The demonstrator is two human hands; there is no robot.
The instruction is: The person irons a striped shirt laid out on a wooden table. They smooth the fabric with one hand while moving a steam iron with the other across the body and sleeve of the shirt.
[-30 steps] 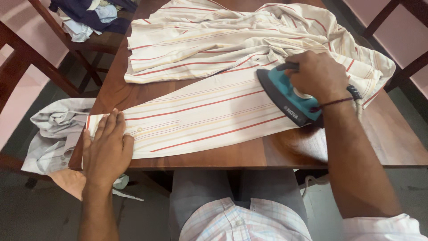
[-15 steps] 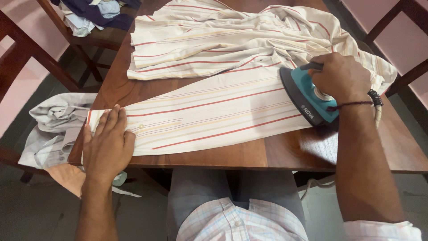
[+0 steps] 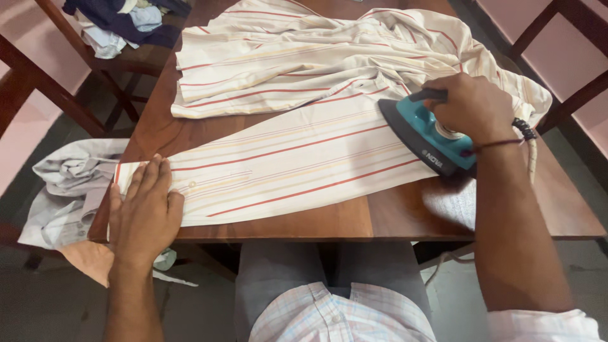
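The left hand [image 3: 144,212] lies flat, palm down, fingers spread and pointing away from the person, pressing the cuff end of a cream, red-striped shirt sleeve [image 3: 285,168] onto the wooden desk [image 3: 354,218]. Just left of that hand, a crumpled grey garment [image 3: 66,183] hangs off the desk's edge. The sleeve stretches rightward from the left hand to the right hand [image 3: 468,104], which is curled tight around the handle of a teal electric iron [image 3: 424,136]; its soleplate rests on the sleeve's upper end, forearm angled back toward the body.
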